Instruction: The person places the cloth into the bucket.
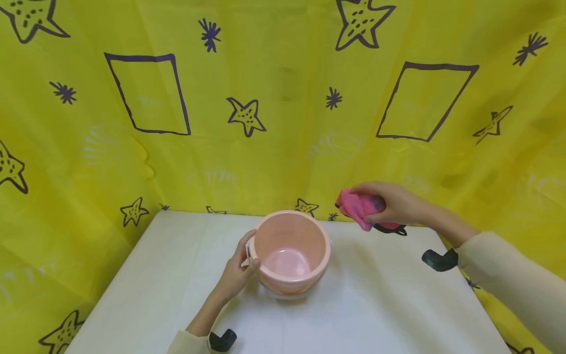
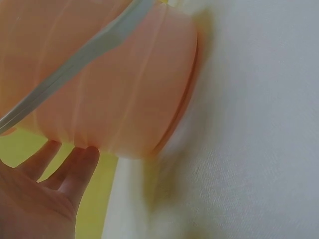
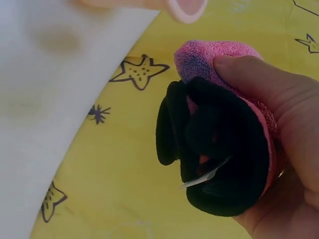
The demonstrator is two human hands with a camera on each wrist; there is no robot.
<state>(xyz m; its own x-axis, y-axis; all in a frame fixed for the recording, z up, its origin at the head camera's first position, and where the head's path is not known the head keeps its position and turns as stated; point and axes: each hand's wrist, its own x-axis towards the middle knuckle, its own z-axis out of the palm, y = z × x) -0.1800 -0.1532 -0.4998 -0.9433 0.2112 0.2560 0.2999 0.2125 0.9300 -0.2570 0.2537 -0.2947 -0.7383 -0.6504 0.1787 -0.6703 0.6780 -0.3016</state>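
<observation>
A pale pink bucket (image 1: 292, 233) stands on the white table, its open mouth tipped slightly into the head view and nothing inside. My left hand (image 1: 236, 273) grips the bucket's left side, thumb at the rim. In the left wrist view, fingertips (image 2: 87, 157) press the bucket's outer wall below the white handle (image 2: 75, 69). Up and to the right of the bucket, my right hand (image 1: 393, 204) pinches a bunched pink terry cloth (image 1: 355, 206) in the air. The right wrist view shows the cloth's dark folded side (image 3: 227, 154) and a small white tag (image 3: 207, 177) sticking out.
The white table (image 1: 177, 255) spreads around the bucket. Behind and beside it hangs a yellow curtain (image 1: 283, 162) printed with stars and frames. A dark wrist mount (image 1: 439, 260) sits by the right sleeve (image 1: 508, 275), another dark mount (image 1: 222, 340) by the left.
</observation>
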